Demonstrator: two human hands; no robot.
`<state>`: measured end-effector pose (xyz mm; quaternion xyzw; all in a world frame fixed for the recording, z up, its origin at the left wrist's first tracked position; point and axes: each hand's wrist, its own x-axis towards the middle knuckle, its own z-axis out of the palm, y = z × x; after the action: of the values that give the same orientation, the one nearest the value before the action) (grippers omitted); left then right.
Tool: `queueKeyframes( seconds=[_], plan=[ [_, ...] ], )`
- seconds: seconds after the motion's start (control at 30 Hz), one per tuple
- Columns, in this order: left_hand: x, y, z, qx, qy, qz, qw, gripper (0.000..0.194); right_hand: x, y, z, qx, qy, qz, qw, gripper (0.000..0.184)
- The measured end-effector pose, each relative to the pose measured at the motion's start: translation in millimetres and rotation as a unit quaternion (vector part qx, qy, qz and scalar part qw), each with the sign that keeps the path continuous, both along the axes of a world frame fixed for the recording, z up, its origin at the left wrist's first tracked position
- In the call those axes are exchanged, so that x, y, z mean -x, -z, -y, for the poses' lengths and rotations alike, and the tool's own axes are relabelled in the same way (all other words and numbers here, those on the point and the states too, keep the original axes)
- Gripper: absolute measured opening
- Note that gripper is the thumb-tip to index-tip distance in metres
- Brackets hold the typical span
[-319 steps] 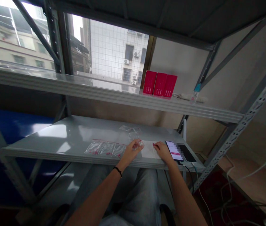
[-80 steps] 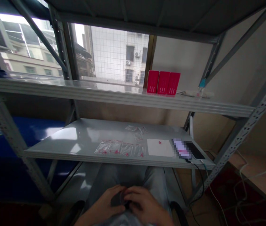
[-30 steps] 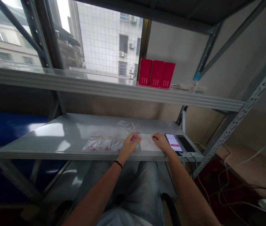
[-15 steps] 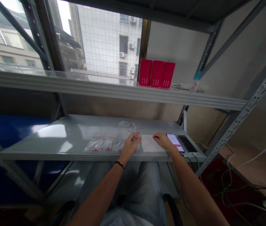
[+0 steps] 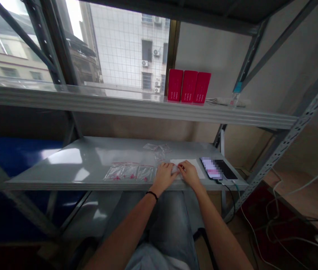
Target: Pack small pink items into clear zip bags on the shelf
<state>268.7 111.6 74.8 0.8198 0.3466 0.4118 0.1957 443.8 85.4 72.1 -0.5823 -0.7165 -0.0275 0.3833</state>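
My left hand (image 5: 167, 176) and my right hand (image 5: 188, 173) meet at the front edge of the grey metal shelf (image 5: 71, 157), fingers pinched together on a small clear zip bag (image 5: 175, 169) between them. The hands lie over the near left part of a white sheet of paper (image 5: 195, 165). Left of my left hand, several small clear bags with pink bits inside (image 5: 129, 172) lie in a row. Empty clear bags (image 5: 156, 148) lie further back on the shelf.
A phone with a lit screen (image 5: 212, 168) lies right of the paper beside a dark phone (image 5: 226, 169), with cables hanging off the shelf edge. Three red boxes (image 5: 188, 87) stand on the upper shelf (image 5: 119, 107). A slanted rack post (image 5: 294, 131) stands at right.
My right hand has moved left from the paper's right part to meet my left hand. Both hands now close on the small bag between them.
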Motion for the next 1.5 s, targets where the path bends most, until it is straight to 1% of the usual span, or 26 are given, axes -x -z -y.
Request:
queueKeyframes(
  seconds=[0.07, 0.13, 0.23, 0.37, 0.47, 0.6, 0.77, 0.93, 1.13, 1.23, 1.37, 1.5],
  plan=[
    [-4, 2.9, 1, -0.014, -0.008, -0.033, 0.999, 0.02, 5, 12.9, 5, -0.012, 0.02, -0.012, 1.0, 0.02],
    [-5, 4.3, 2, -0.024, -0.016, -0.057, 0.998, 0.019, 8, 19.5, 8, -0.023, 0.033, -0.025, 0.999, 0.022],
    [-5, 4.1, 2, -0.038, -0.025, -0.08, 0.996, 0.019, 9, 20.1, 10, -0.037, 0.038, -0.044, 0.998, 0.022],
    [-4, 3.4, 2, -0.05, -0.033, -0.081, 0.995, 0.019, 6, 14.4, 11, -0.049, 0.043, -0.072, 0.995, 0.024],
    [-4, 3.5, -1, -0.049, -0.048, -0.061, 0.996, 0.022, 3, 10.5, 14, -0.05, 0.043, -0.088, 0.994, 0.025],
    [-4, 3.4, -9, -0.031, -0.081, -0.012, 0.996, 0.027, 5, 7.5, 22, -0.037, 0.015, -0.091, 0.995, 0.023],
    [-2, 0.8, -14, 0.002, -0.102, 0.046, 0.994, 0.024, 18, 5.7, 31, -0.006, -0.056, -0.058, 0.997, 0.018],
    [4, -1.8, -17, 0.05, -0.122, 0.106, 0.986, 0.025, 30, 7.5, 30, -0.011, -0.073, -0.027, 0.997, 0.015],
    [9, -2.4, -17, 0.095, -0.134, 0.167, 0.972, 0.029, 34, 7.6, 28, -0.021, -0.114, -0.003, 0.993, 0.01],
    [9, -2.5, -17, 0.106, -0.13, 0.182, 0.969, 0.03, 35, 8.1, 25, -0.02, -0.108, 0.021, 0.994, 0.013],
    [8, -2.5, -18, 0.11, -0.123, 0.19, 0.968, 0.028, 36, 10.4, 19, -0.012, -0.079, 0.071, 0.994, 0.017],
    [9, -2.1, -18, 0.109, -0.113, 0.186, 0.97, 0.027, 35, 8.5, 15, 0.006, -0.077, 0.102, 0.992, 0.019]
  ],
)
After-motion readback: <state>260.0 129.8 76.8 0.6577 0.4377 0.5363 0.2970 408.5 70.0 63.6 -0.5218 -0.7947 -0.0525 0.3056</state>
